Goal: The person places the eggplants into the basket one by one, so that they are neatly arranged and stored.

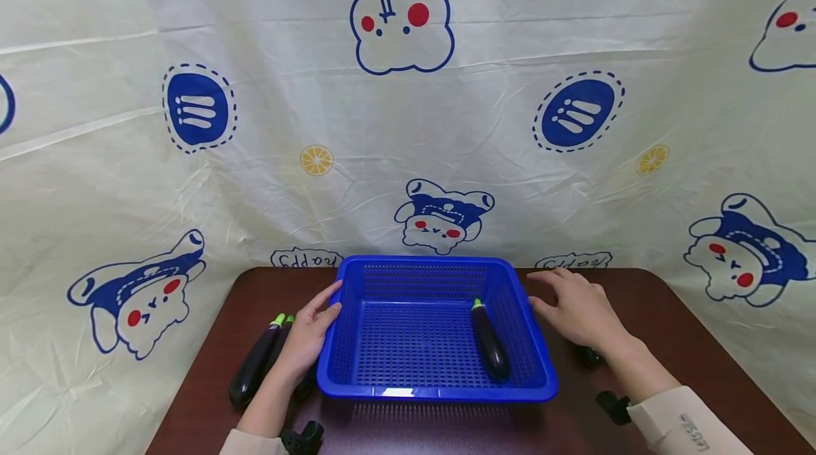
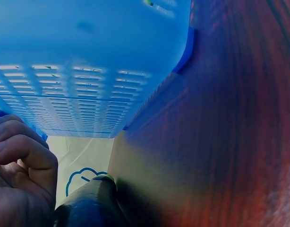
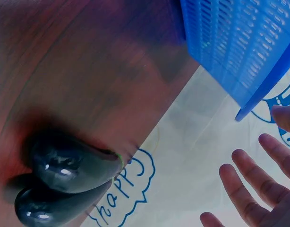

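A blue plastic basket [image 1: 414, 392] stands mid-table with one dark eggplant [image 1: 489, 345] lying in its right half. My left hand [image 1: 307, 333] grips the basket's left rim near the far corner; its curled fingers [image 2: 27, 149] show in the left wrist view. Beside the right rim, my right hand [image 1: 581, 306] hovers with its fingers spread and holds nothing. The right wrist view shows those fingers [image 3: 251, 184] apart from the basket wall [image 3: 239, 47].
Left of the basket lie eggplants [image 1: 251, 366], partly hidden by the left forearm. Two more eggplants [image 3: 74, 163] lie on the right side, mostly covered by the right arm in the head view. A patterned sheet [image 1: 433, 129] hangs behind the brown table [image 1: 204, 398].
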Motion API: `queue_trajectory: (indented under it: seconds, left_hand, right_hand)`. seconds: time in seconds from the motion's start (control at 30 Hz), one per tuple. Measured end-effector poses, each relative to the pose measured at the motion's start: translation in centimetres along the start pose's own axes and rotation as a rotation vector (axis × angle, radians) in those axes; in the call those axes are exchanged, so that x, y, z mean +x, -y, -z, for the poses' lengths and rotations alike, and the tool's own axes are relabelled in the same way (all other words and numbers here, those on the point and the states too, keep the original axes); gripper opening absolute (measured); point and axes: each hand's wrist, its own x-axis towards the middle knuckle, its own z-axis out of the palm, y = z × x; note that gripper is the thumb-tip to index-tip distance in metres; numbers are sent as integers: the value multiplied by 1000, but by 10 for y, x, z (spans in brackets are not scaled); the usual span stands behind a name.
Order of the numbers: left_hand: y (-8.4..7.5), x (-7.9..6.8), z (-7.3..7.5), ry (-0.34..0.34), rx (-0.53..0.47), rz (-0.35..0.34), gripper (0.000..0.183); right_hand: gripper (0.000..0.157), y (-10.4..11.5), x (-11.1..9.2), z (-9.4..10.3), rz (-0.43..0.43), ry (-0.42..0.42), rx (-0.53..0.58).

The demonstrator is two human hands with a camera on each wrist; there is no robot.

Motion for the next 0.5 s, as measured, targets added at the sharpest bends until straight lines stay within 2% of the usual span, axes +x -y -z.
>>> queue_trajectory:
  seconds: [0.5]
  left_hand:
    - [3, 2, 1, 14, -7, 12, 43]
  right_hand:
    - [46, -32, -4, 1, -53, 32, 16]
